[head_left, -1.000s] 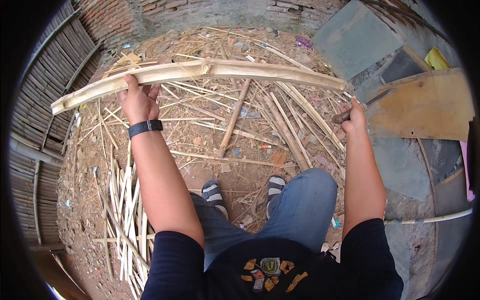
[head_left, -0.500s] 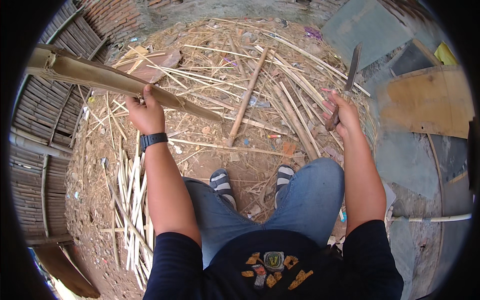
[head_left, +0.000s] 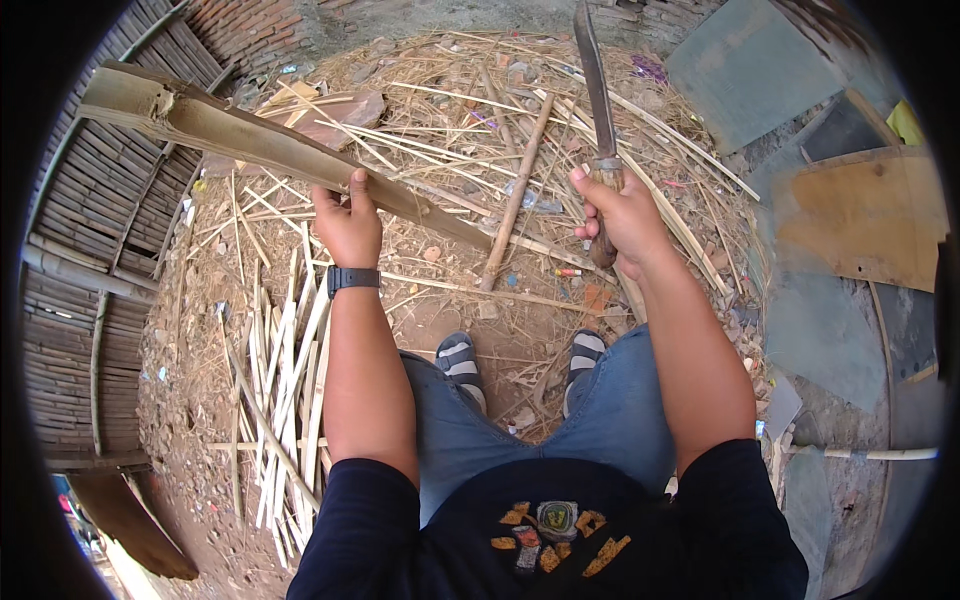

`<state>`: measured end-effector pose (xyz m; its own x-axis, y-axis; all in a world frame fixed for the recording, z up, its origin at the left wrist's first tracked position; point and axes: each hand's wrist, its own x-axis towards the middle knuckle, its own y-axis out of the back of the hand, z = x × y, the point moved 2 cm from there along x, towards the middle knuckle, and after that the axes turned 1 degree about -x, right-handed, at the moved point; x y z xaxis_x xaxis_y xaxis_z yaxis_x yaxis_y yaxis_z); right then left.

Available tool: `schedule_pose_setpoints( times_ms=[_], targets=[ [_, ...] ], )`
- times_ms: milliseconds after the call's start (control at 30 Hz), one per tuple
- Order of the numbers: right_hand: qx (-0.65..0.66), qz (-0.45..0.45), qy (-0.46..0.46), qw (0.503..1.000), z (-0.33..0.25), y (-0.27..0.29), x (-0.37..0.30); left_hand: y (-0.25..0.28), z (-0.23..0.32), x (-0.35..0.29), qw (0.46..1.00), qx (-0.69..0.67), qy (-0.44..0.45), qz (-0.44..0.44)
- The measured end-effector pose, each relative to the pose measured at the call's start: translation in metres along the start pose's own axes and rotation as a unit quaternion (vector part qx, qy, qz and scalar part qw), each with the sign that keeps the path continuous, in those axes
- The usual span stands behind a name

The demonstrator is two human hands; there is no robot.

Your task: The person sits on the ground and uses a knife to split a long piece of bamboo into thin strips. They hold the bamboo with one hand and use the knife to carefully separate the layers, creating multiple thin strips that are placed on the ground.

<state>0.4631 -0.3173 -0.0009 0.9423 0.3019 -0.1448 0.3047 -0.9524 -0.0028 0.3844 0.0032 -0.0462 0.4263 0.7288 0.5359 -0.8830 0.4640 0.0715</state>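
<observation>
My left hand (head_left: 348, 222) is closed on the lower edge of a split bamboo pole (head_left: 270, 148). The pole's hollow side shows, and it slants from the upper left down to the middle of the view. My right hand (head_left: 622, 215) grips the wooden handle of a machete (head_left: 596, 90). Its long dark blade points up and away from me, apart from the bamboo. Beneath the pole's right end, a round bamboo stick (head_left: 520, 190) lies on the ground.
Pale bamboo strips (head_left: 290, 400) lie heaped at my left. More strips and straw litter the ground ahead. A woven bamboo wall (head_left: 70, 370) stands on the left, a brick wall (head_left: 235, 30) at the back. Grey sheets (head_left: 750, 70) and a brown board (head_left: 860, 215) lean at the right.
My right hand has swung left and turned the machete more upright, nearer the bamboo. My left hand and the split bamboo pole have shifted right in the view.
</observation>
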Motion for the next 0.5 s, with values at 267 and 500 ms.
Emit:
schedule_pose_setpoints(
  times_ms=[267,500],
  targets=[
    [0.017,-0.093,-0.052,0.994,0.049,-0.074,-0.013,-0.006,0.010,0.002,0.995,-0.032,-0.028,-0.095],
    [-0.005,-0.107,-0.072,0.992,0.081,-0.072,-0.015,0.036,0.079,0.039,0.987,-0.082,-0.131,-0.043]
  ],
)
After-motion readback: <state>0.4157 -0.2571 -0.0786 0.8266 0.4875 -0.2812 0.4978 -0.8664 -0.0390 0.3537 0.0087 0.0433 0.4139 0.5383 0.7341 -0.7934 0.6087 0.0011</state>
